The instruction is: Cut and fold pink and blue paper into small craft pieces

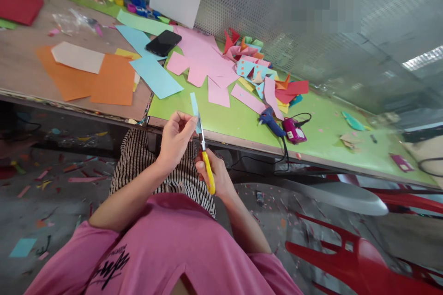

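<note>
My left hand (176,140) pinches a narrow light-blue paper strip (194,105) that stands upright in front of the table edge. My right hand (214,176) is closed around the yellow handle of a pair of scissors (206,159). The scissor blades point up and meet the lower end of the strip, just beside my left fingers. Both hands are over my lap, below the table's front edge.
The table (242,124) carries pink (204,55), blue (155,76) and orange paper sheets (110,80), a black phone (163,42), a blue glue gun (272,122) and a magenta device (294,130) with cables. A red plastic chair (360,253) stands at the lower right. Paper scraps litter the floor.
</note>
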Demonstrator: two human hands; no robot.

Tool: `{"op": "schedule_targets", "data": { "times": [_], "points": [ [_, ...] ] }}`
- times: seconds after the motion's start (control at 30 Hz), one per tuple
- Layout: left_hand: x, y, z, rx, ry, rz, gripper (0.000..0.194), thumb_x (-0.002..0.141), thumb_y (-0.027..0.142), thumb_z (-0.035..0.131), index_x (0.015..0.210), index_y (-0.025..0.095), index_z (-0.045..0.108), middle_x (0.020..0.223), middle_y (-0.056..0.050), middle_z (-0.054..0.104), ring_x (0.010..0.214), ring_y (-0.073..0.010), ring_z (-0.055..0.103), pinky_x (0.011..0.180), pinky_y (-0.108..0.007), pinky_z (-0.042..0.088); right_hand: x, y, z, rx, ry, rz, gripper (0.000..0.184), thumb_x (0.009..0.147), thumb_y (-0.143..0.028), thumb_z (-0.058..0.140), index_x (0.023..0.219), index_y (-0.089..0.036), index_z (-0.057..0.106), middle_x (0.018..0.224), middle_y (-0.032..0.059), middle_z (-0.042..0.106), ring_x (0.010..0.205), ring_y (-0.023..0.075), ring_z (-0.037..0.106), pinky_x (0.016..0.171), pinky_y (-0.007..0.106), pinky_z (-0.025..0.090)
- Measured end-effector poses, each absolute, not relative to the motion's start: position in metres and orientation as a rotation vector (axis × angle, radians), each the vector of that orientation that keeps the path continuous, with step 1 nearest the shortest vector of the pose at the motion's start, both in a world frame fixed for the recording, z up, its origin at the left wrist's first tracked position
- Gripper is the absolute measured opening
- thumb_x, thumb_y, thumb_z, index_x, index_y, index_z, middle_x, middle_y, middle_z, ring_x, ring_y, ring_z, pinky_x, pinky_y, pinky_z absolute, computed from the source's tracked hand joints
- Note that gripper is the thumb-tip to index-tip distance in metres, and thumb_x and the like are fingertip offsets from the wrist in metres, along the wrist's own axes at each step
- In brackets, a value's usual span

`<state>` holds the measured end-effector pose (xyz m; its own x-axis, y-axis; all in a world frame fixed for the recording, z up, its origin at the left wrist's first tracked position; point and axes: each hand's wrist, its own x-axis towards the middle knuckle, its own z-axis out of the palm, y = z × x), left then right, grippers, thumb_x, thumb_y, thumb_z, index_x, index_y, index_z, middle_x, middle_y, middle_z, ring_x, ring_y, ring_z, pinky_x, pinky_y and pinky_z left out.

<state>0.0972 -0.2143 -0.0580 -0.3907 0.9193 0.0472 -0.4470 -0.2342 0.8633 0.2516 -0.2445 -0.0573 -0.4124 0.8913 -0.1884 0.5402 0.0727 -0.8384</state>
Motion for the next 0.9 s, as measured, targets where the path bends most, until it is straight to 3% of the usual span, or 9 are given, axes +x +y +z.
{"op": "schedule_targets", "data": {
  "times": [0.27, 0.5, 0.9],
  "points": [
    [0.0971, -0.2149, -0.0540, 0.671, 0.965, 1.787, 0.021, 0.084, 0.031, 0.074, 0.076, 0.021, 0.057, 0.058, 0.005, 0.056, 0.049, -0.0056, 0.048, 0.048, -0.018, 0.040, 0.2503, -0.2454, -0.0572, -1.424, -1.855, 1.423, 0.060, 0.080, -0.082, 0.059, 0.084, -0.023, 0.048, 0.064, -0.0056, 0.049, 0.048, 0.0100, 0.049, 0.048, 0.023, 0.039],
    [0.0970, -0.2162, -0.0534, 0.664, 0.970, 1.767, 0.023, 0.082, 0.033, 0.075, 0.077, 0.021, 0.057, 0.058, 0.005, 0.055, 0.049, -0.0055, 0.049, 0.048, -0.018, 0.040, 0.2506, -0.2421, -0.0522, -1.392, -1.968, 1.342, 0.064, 0.081, -0.084, 0.054, 0.091, -0.022, 0.052, 0.076, -0.0009, 0.055, 0.063, 0.0130, 0.050, 0.056, 0.024, 0.044],
    [0.0925, -0.2213, -0.0511, 0.637, 0.909, 1.750, 0.021, 0.081, 0.029, 0.076, 0.075, 0.021, 0.058, 0.058, 0.004, 0.057, 0.049, -0.0056, 0.050, 0.048, -0.017, 0.041, 0.2526, -0.2435, -0.0518, -1.370, -2.013, 1.326, 0.070, 0.079, -0.090, 0.048, 0.092, -0.021, 0.054, 0.072, -0.0017, 0.051, 0.062, 0.0131, 0.047, 0.055, 0.024, 0.041]
  ]
}}
